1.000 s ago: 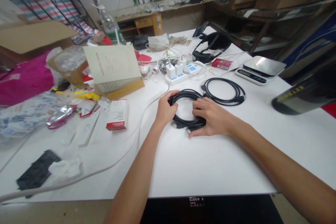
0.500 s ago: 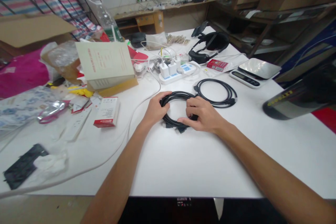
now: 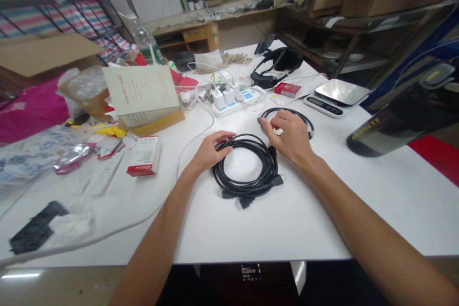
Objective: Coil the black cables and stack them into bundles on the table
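Observation:
A thick coil of black cable [image 3: 247, 189] lies on the white table, its plug ends sticking out at the front and right. My left hand [image 3: 211, 152] rests at the coil's upper left edge, thumb and fingers apart and loose about the strands. Behind it, to the right, is a second, thinner coil of black cable [image 3: 303, 117]. My right hand [image 3: 289, 135] is over this rear coil, its fingers curled and the thumb tip at the coil's left side by a dark connector. The hand hides much of that coil.
A white power strip [image 3: 236, 105] with several chargers stands behind the coils. To the right are a kitchen scale [image 3: 337, 98] and a black bottle [image 3: 380, 134]. A red-and-white box [image 3: 144, 155], an open booklet [image 3: 141, 91] and a white cord [image 3: 143, 220] lie left.
My right hand has left the front coil and moved to the rear one. The front coil lies looser and nearer the table's edge, and my left hand's hold has eased. The view has shifted slightly.

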A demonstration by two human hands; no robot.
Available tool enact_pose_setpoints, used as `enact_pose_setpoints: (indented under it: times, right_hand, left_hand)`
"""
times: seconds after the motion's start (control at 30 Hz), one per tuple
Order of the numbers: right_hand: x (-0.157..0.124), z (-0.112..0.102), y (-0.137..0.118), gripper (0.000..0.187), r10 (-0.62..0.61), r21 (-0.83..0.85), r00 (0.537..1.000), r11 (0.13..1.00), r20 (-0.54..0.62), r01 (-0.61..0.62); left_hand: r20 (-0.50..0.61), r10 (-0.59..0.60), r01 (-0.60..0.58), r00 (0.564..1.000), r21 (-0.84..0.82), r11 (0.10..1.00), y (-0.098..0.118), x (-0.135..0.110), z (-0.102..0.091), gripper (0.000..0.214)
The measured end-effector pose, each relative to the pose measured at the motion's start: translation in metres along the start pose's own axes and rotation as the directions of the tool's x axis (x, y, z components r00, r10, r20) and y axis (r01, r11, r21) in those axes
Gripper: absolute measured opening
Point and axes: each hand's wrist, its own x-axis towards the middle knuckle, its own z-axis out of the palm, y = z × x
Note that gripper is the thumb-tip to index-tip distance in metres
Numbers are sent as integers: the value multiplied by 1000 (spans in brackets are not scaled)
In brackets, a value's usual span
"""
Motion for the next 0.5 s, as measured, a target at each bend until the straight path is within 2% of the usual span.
enact_pose_setpoints:
  times: [0.07,0.17,0.27,0.33,0.5]
  right_hand:
    - [0,1,8,41,50,-106,998,993,40,-46]
    - [0,4,14,51,145,-191,975,975,168,-112]
    - [0,6,16,51,228,-212,925,963,305,-168]
    - [0,7,17,46,251,-235,906,956,340,-177]
    - [0,8,17,36,255,-290,901,944,352,-154]
  left_hand:
    - [10,-29,29,1000,-33,999,5,-1,1,36]
    - [-2,-49,49,999,-69,996,8,-1,3,41]
    - [-33,-65,62,997,-73,995,6,-1,4,46]
    - [-45,-75,72,996,-72,995,3,-1,5,48]
    - [-46,-93,89,995,-70,994,0,-1,7,54]
